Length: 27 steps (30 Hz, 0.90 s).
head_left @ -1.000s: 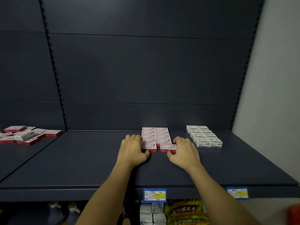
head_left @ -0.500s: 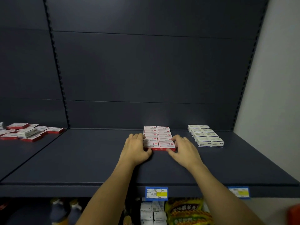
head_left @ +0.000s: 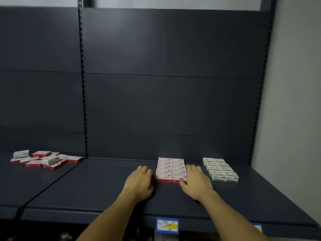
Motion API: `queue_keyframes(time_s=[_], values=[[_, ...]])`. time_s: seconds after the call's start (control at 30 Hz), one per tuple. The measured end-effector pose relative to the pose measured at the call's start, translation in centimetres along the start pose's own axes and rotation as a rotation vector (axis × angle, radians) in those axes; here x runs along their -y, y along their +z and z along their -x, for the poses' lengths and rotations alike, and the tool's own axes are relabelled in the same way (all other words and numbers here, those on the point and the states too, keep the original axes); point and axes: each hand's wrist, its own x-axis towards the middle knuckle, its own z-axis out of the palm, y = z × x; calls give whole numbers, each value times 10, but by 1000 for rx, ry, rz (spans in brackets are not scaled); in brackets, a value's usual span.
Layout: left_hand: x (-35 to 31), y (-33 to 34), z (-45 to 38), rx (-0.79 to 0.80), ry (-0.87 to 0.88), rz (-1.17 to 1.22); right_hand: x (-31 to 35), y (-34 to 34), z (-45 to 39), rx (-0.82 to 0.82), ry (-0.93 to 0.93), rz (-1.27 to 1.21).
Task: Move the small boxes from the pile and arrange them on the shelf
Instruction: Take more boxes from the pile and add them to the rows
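Left hand (head_left: 139,184) lay flat, fingers (head_left: 144,169) spread and empty, just beside the left edge of the red-and-white box block (head_left: 171,169). Right hand (head_left: 196,182) was likewise unclenched, its thumb touching the block's front right corner; it held nothing. The loose pile (head_left: 46,160) lay well apart at ten o'clock from the left hand, which was the nearer. The boxes' long axes ran roughly three to nine o'clock. In my judgement the next fetch falls to the left hand. A white box block (head_left: 220,169) sat at two o'clock. The dark shelf (head_left: 97,188) was otherwise bare, with a price tag (head_left: 167,225) on its lip.
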Motion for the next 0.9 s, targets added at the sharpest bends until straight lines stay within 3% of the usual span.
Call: queue_keyframes(time_s=[0.53, 0.73, 0.9], values=[[104, -70, 81, 78, -339, -113, 106, -6, -17, 120, -294, 35], [162, -79, 115, 116, -386, -156, 168, 4, -31, 132, -403, 171], [211, -92, 135, 133, -418, -150, 231, 15, -38, 144, -417, 137]])
